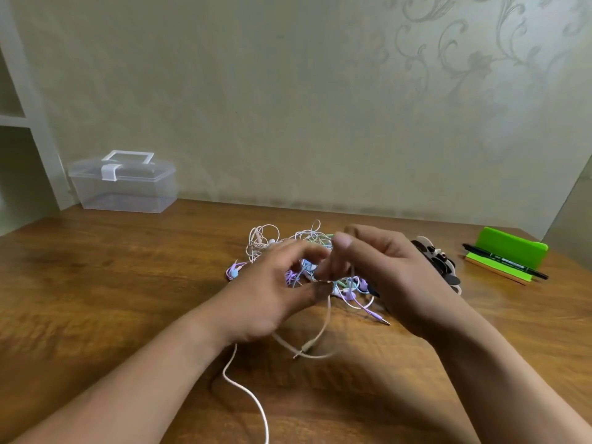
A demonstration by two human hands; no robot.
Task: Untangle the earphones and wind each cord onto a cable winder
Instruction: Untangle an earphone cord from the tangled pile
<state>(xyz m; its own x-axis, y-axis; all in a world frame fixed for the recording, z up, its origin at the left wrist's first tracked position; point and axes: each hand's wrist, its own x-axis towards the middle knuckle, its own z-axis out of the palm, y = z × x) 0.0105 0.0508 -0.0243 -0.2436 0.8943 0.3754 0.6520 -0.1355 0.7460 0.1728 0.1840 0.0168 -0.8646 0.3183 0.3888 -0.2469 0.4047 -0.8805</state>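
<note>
Head camera: two hands pick at a knot of earphones on a wooden table [128, 283].

From my remote seat I see the left hand [272, 293] and right hand [387, 277] meeting just above the tangle of earphones [266, 238], which lies mid-table. Left thumb and forefinger pinch a pale pink cord [328, 312]; the right hand's curled fingers close on the same cord just beside them. It hangs to its plug [303, 350] on the near side. A white cord [253, 398] trails toward the near edge. Black-and-white cable winders [437, 262] sit right of the tangle, partly behind the right hand. Farther right stands a green holder [509, 246] with a black marker [506, 262]; a clear plastic box [125, 187] sits far left.
</note>
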